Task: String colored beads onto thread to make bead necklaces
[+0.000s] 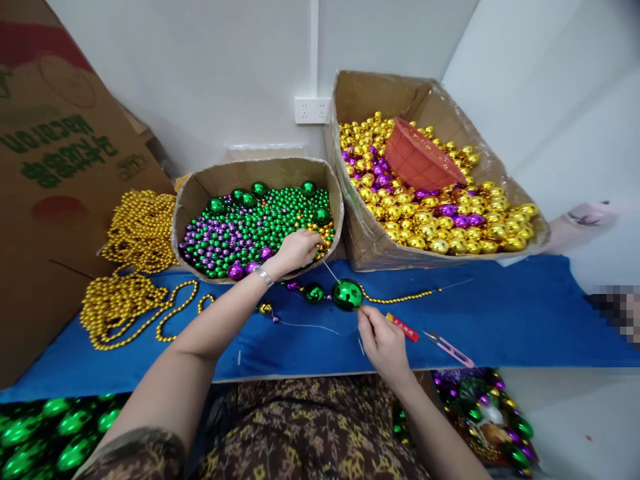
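At the right fingers (367,319), a large bead (347,295) gleams green over blue cloth (310,350); beside the left fingers (314,239), small beads (280,212) mix green and purple — below both, a brown top (300,430), seemingly yellow-flowered.

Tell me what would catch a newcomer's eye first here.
The large carton at the back right, heaped with shiny gold balls, a tilted red basket among them. Then the big green ball held by the right hand over the blue cloth, in front of a lower box of mostly green and purple beads.
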Action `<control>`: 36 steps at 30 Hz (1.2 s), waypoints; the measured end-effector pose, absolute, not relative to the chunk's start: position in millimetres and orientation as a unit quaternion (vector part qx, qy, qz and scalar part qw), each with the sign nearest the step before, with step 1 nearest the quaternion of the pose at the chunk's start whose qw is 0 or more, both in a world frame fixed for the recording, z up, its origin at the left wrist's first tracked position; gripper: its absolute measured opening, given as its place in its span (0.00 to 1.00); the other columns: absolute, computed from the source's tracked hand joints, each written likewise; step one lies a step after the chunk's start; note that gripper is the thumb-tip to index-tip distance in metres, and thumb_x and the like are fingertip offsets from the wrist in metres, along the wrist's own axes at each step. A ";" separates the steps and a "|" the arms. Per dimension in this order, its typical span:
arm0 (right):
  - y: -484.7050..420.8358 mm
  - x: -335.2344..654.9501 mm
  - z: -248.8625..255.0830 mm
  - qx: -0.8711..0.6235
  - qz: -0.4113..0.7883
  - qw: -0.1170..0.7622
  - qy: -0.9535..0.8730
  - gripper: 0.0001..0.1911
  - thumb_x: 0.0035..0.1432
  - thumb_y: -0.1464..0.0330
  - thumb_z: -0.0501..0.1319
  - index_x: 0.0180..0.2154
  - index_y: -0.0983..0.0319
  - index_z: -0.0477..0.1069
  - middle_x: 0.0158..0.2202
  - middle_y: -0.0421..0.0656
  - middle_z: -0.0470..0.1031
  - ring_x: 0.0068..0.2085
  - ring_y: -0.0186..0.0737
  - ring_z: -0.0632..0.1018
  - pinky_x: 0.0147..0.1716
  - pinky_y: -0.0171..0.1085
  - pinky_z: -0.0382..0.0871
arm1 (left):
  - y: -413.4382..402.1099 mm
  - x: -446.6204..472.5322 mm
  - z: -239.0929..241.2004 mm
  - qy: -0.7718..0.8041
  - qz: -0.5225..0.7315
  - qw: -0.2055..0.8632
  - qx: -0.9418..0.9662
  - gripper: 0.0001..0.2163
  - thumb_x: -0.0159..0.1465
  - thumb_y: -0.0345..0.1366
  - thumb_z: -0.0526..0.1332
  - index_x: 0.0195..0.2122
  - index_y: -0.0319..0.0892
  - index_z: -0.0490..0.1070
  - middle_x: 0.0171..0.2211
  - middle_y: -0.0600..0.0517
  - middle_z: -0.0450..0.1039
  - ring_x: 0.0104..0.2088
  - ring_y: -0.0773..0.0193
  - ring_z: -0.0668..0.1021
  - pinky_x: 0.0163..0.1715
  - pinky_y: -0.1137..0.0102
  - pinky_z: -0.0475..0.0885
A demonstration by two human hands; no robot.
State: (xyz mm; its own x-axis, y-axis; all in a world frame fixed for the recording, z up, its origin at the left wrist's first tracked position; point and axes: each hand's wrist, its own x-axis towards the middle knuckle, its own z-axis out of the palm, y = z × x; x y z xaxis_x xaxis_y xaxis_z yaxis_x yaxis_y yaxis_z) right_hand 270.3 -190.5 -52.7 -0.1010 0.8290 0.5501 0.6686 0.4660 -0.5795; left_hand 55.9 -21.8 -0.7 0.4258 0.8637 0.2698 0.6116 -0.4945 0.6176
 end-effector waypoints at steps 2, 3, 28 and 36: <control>-190.3 270.5 -52.8 -0.509 0.091 0.437 -0.736 0.08 0.67 0.69 0.52 0.39 0.61 0.70 0.29 0.42 0.77 0.27 0.37 0.78 0.32 0.35 0.73 | -30.9 56.0 1.9 0.453 0.403 0.373 0.702 0.06 0.57 0.33 0.62 0.35 0.42 0.76 0.34 0.48 0.76 0.34 0.62 0.75 0.36 0.67 0.69; -190.1 270.5 -52.8 -0.509 0.093 0.437 -0.735 0.08 0.67 0.69 0.52 0.39 0.61 0.70 0.29 0.42 0.78 0.27 0.37 0.78 0.32 0.35 0.73 | -37.2 56.0 3.6 0.441 0.442 0.458 0.633 0.07 0.56 0.35 0.64 0.36 0.41 0.76 0.33 0.49 0.76 0.32 0.64 0.75 0.33 0.69 0.69; -190.2 265.7 -58.0 -0.484 0.068 0.428 -0.760 0.07 0.66 0.72 0.53 0.41 0.62 0.70 0.34 0.45 0.79 0.32 0.38 0.80 0.34 0.35 0.73 | -91.2 44.5 9.7 0.427 0.470 0.539 0.553 0.11 0.57 0.39 0.67 0.39 0.39 0.77 0.31 0.51 0.76 0.29 0.70 0.75 0.29 0.75 0.71; -191.2 264.7 -60.3 -0.496 0.094 0.410 -0.760 0.09 0.67 0.70 0.51 0.40 0.62 0.69 0.33 0.44 0.79 0.32 0.38 0.80 0.33 0.34 0.71 | -99.6 42.6 5.8 0.426 0.427 0.459 0.653 0.11 0.59 0.38 0.65 0.41 0.38 0.75 0.36 0.49 0.78 0.35 0.67 0.77 0.36 0.72 0.72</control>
